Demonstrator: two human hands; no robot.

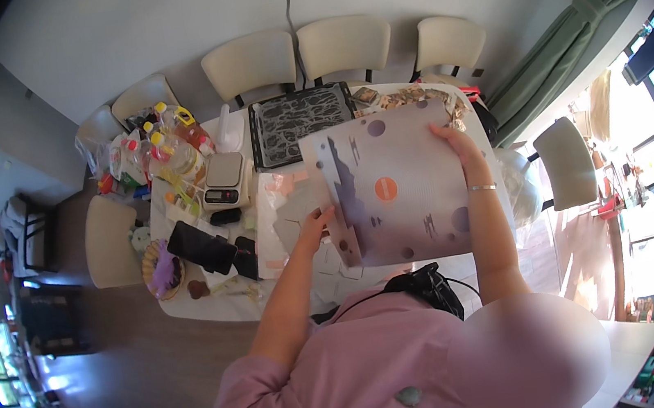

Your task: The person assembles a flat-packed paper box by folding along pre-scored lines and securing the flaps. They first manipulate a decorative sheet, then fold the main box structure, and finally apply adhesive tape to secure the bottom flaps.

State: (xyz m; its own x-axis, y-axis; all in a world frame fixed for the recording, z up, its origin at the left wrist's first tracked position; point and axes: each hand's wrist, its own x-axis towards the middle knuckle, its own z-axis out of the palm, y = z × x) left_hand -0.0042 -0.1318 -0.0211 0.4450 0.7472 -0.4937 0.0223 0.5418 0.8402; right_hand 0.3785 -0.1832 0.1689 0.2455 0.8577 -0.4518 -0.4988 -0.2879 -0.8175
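My two hands hold up a large, flat, box-like package [413, 201] over the near side of the table. It is pale grey-lilac, with purple dots, a darker purple pattern and a round orange mark. I cannot tell whether it is a box or a stiff bag. My left hand [316, 230] is closed on its left side panel. At the upper right edge, my right hand [458, 145] grips it, with a bracelet on the wrist. Pale sheets or pieces [295, 212] lie on the table beside my left hand, partly hidden by the package.
Behind the package are a black oven tray [301, 129] and brown crumpled material [412, 98]. A kitchen scale [225, 176], bottles [180, 153], a dark tablet-like device [201, 248] and a round basket [162, 268] stand on the left. Chairs [249, 64] surround the table.
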